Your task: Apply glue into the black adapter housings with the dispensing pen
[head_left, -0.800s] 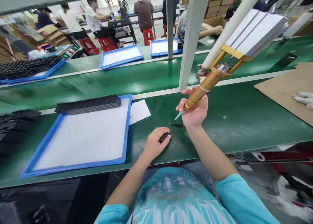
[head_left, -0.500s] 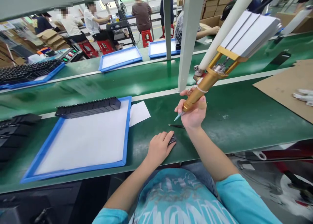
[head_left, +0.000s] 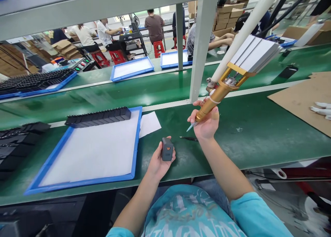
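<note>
My left hand [head_left: 159, 164] is closed around a small black charger [head_left: 167, 152], whose end with an orange port faces up toward me. It is held just above the green bench. My right hand [head_left: 207, 124] wraps round the lower end of a gold-coloured glue dispenser [head_left: 212, 101], which has a pale blue nozzle tip [head_left: 190, 127] pointing down and left. The tip is apart from the charger. Below my right hand a pair of black tweezers [head_left: 188, 138] lies on the bench.
A blue-rimmed tray [head_left: 134, 150] with a row of black chargers [head_left: 99, 117] stands left. Beside it lies white paper [head_left: 150, 124]. More black units [head_left: 20, 147] sit far left. A grey post [head_left: 198, 47] rises behind the dispenser; cardboard [head_left: 305, 99] lies right. Several people sit beyond.
My left hand has turned from palm down to palm up and lifted the charger off the bench, moving slightly left. My right hand stays on the dispenser. The camera view has tilted a little.
</note>
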### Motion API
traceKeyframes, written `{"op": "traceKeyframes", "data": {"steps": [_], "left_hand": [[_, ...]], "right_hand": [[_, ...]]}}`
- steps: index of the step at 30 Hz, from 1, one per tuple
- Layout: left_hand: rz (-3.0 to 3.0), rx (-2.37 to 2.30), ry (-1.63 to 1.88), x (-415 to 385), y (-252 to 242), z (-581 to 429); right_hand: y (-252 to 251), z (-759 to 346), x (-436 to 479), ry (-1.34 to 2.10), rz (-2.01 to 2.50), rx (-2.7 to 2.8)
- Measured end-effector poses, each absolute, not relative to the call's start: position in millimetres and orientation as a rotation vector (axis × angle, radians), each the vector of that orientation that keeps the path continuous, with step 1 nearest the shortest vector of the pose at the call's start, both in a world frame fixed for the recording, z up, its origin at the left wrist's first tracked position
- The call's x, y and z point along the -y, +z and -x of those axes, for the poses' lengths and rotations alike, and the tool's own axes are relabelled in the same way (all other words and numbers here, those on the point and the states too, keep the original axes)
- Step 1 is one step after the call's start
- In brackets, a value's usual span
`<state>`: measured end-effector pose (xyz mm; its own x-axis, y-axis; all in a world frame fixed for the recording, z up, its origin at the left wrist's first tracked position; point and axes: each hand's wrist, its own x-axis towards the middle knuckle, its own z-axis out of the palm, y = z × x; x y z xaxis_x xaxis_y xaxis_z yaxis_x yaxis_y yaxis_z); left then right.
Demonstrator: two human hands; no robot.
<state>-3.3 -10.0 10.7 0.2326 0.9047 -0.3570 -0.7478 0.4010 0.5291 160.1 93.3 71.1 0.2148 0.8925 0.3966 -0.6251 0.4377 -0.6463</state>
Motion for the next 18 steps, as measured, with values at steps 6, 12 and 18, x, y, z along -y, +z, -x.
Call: {"op": "traceKeyframes", "data": {"steps": [6,12,18], "left_hand": [[-0.251,-0.606,1.162,12.2,12.2,3.4],[-0.593,-0.861,1.195,12.6,10.8,7.8],[-1.658,-1.812,0.89,-13.7,19.9,17.5]], "right_hand": [[72.1,-159.8,-92.5,1.091,0.392,0.829],[71.5,-159.6,-92.5,1.108,0.347,0.817],[69.7,-155.8,-90.0,1.145,0.299,0.832]]}}
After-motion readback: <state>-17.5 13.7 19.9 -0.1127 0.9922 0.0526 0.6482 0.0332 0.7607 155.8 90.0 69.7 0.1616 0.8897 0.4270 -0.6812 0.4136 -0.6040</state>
